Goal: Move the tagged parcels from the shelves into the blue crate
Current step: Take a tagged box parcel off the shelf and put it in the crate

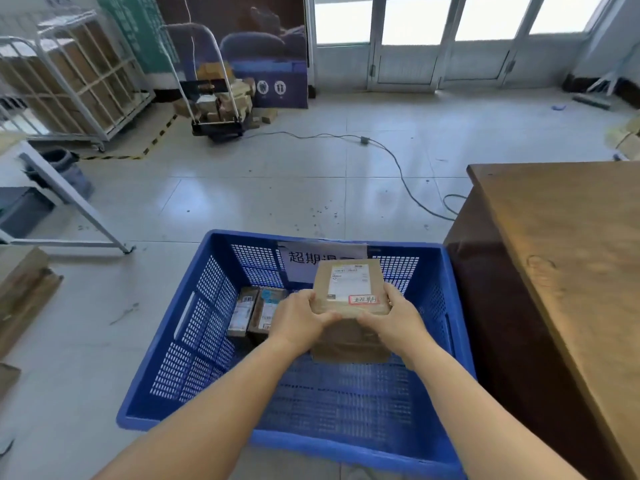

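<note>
Seen from our head, our left hand [300, 319] and right hand [394, 317] grip the near corners of a flat brown cardboard parcel with a red-edged tag [351, 289], held over the blue perforated plastic crate [194, 327]. Dropped carelessly, it may tip against two small taped boxes [254, 311] standing at the crate's far left.

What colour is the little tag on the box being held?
White with a red border and red writing, on the brown parcel; the head view shows it.

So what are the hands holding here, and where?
A tagged cardboard parcel, left hand and right hand gripping its near corners.
</note>
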